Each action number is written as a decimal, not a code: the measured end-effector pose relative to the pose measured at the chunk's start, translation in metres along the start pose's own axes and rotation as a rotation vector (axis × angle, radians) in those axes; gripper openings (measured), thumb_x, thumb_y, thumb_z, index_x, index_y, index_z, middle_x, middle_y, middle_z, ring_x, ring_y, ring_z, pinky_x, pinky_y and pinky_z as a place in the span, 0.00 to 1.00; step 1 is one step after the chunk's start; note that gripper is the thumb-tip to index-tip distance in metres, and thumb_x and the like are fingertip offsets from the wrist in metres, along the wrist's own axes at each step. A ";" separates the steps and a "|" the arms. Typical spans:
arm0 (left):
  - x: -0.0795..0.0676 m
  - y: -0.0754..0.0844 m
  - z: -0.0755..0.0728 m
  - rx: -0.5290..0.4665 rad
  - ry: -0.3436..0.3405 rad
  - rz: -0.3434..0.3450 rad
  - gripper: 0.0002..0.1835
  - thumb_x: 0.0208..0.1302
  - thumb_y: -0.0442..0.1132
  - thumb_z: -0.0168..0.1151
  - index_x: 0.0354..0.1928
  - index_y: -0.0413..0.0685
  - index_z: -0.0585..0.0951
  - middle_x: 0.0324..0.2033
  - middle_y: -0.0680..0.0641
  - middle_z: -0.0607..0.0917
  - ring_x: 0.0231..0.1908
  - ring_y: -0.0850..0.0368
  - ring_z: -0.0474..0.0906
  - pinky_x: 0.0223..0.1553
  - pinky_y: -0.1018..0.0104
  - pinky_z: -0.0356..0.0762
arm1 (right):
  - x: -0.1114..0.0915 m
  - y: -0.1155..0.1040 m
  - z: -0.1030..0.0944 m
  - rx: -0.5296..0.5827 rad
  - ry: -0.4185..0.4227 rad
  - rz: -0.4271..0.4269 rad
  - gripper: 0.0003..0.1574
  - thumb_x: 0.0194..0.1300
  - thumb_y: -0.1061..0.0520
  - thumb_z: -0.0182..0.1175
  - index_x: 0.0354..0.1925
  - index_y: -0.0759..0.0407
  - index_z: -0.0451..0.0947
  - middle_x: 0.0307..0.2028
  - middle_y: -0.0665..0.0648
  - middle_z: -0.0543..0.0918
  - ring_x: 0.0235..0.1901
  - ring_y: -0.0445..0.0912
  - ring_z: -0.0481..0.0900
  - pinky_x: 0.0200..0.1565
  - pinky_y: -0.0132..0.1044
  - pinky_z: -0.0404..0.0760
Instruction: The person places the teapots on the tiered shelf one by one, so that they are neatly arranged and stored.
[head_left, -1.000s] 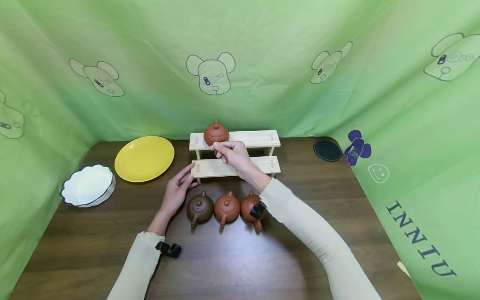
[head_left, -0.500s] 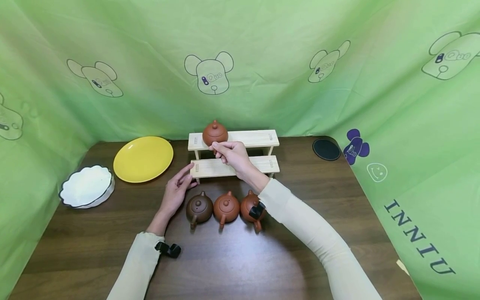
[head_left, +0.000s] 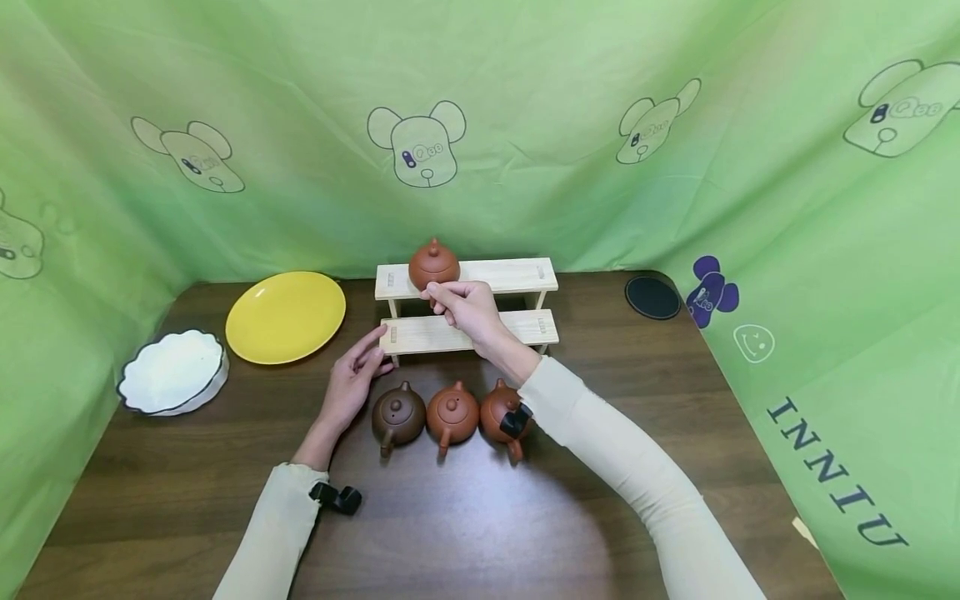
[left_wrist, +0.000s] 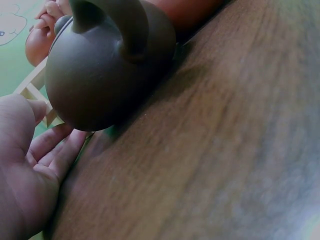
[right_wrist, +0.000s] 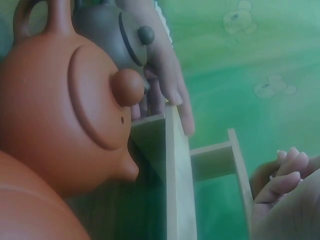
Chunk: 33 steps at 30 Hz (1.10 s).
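A reddish-brown clay teapot (head_left: 434, 263) sits on the left part of the upper step of a pale wooden two-step stand (head_left: 510, 277). My right hand (head_left: 468, 315) pinches its handle, reaching over the lower step from the front. At the lower step's left end my left hand (head_left: 351, 387) rests with fingers fairly straight, touching the edge. In front of the stand, three teapots stand in a row, handles toward me: a dark brown teapot (head_left: 398, 415), an orange-brown teapot (head_left: 453, 417) and another reddish one (head_left: 497, 410), which my right wrist camera partly covers.
To the left lie a yellow oval plate (head_left: 287, 318) and a white scalloped dish (head_left: 174, 373) with a dark rim. A black oval coaster (head_left: 653, 298) is at the back right. A green printed curtain (head_left: 525, 200) encloses the table's back and sides.
The teapot on the upper step has shifted slightly to the right, with my right hand still on its handle. My left hand and the three front teapots stay where they were.
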<state>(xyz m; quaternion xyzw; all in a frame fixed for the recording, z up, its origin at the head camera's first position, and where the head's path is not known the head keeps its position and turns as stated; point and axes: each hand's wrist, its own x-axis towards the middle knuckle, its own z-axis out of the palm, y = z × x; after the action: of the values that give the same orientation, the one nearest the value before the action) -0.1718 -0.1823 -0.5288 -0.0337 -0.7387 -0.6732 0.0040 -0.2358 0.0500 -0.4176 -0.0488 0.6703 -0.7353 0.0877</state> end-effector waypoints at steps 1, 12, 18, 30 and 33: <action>0.000 0.000 0.000 0.001 0.000 0.000 0.25 0.90 0.36 0.52 0.83 0.46 0.72 0.77 0.39 0.76 0.60 0.35 0.87 0.61 0.69 0.90 | 0.000 0.000 0.000 -0.005 -0.005 0.003 0.17 0.83 0.59 0.65 0.47 0.75 0.91 0.22 0.46 0.81 0.19 0.34 0.68 0.20 0.22 0.65; 0.000 0.002 -0.001 0.012 0.000 -0.005 0.25 0.90 0.36 0.52 0.83 0.47 0.72 0.73 0.34 0.78 0.59 0.29 0.86 0.62 0.69 0.89 | 0.000 -0.003 -0.002 -0.035 -0.019 0.013 0.17 0.84 0.57 0.64 0.46 0.72 0.90 0.24 0.46 0.81 0.20 0.34 0.68 0.20 0.22 0.63; -0.002 0.002 -0.001 0.013 0.003 0.018 0.25 0.90 0.36 0.52 0.83 0.45 0.73 0.72 0.32 0.79 0.56 0.41 0.91 0.60 0.69 0.90 | -0.001 -0.001 -0.003 -0.020 -0.027 0.015 0.17 0.83 0.55 0.66 0.46 0.71 0.90 0.24 0.46 0.81 0.20 0.35 0.68 0.21 0.23 0.64; -0.001 -0.003 0.000 -0.010 0.005 0.063 0.25 0.90 0.38 0.54 0.82 0.45 0.74 0.71 0.28 0.79 0.50 0.59 0.92 0.57 0.71 0.91 | -0.002 -0.001 -0.009 -0.010 0.005 0.024 0.16 0.82 0.55 0.67 0.47 0.70 0.90 0.24 0.47 0.81 0.19 0.36 0.71 0.19 0.23 0.67; 0.001 -0.007 -0.002 -0.043 0.007 0.087 0.25 0.89 0.40 0.56 0.81 0.47 0.76 0.69 0.28 0.80 0.49 0.59 0.93 0.56 0.71 0.92 | -0.002 -0.002 -0.013 -0.011 0.032 0.037 0.14 0.81 0.55 0.69 0.46 0.67 0.90 0.24 0.47 0.81 0.19 0.36 0.72 0.19 0.23 0.68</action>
<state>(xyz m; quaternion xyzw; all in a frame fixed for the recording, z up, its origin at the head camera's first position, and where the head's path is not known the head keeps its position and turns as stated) -0.1727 -0.1849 -0.5357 -0.0635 -0.7220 -0.6881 0.0351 -0.2360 0.0632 -0.4165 -0.0250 0.6763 -0.7307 0.0901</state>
